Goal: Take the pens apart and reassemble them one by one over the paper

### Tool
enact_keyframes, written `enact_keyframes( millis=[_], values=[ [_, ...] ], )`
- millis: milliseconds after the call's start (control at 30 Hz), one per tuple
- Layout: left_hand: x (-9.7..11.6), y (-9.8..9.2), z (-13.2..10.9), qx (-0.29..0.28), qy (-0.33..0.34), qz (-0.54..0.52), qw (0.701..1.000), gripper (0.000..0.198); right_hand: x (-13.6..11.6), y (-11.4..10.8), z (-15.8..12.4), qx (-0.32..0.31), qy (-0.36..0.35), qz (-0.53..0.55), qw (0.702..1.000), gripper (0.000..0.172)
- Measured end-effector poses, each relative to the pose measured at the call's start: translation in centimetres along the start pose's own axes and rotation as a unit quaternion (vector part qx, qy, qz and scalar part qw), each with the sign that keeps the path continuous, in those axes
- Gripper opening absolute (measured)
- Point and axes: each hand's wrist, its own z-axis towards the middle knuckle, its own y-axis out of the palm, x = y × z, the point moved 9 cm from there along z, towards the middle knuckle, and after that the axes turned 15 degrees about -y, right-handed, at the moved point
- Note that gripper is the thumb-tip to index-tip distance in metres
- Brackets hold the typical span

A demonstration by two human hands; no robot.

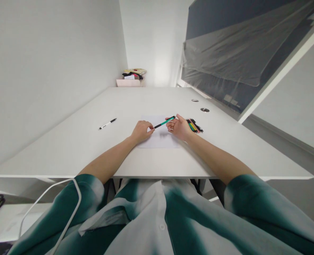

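A slim green-and-black pen (162, 123) slants up to the right between my hands, above a white sheet of paper (159, 142). My left hand (141, 131) pinches its lower, black end between thumb and fingers. The upper end lies in the fingers of my right hand (182, 128), which is turned partly palm up. A small dark part shows by the right fingertips; I cannot tell whether it belongs to the pen. Beside my right wrist lies a bunch of pens (195, 126) in black, green, yellow and pink.
A white-and-black pen (107, 124) lies alone on the left of the white table (79, 148). Two round metal table inserts (205, 110) are at the right. A pink box (129, 83) with things in it stands at the far end. A white cable (75, 198) hangs near my left sleeve.
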Motion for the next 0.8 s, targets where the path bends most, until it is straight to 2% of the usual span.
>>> enact_keyframes(
  millis=[200,433,567,800],
  values=[
    [0.6,0.6,-0.3,-0.012,0.022,0.001,1.0,0.018,0.1,1.3,-0.8,-0.037,0.027,0.021,0.999,0.074],
    [1.0,0.6,-0.5,-0.007,0.035,0.007,0.999,0.019,1.0,0.9,-0.6,0.021,0.054,0.124,0.991,0.069],
    [1.0,0.6,-0.5,0.004,0.043,0.013,0.999,0.019,1.2,0.9,-0.5,0.021,0.055,0.137,0.989,0.065],
    [1.1,0.5,-0.5,0.025,0.055,0.027,0.998,0.017,2.0,1.1,-0.3,0.024,0.071,0.235,0.969,0.059]
  ],
)
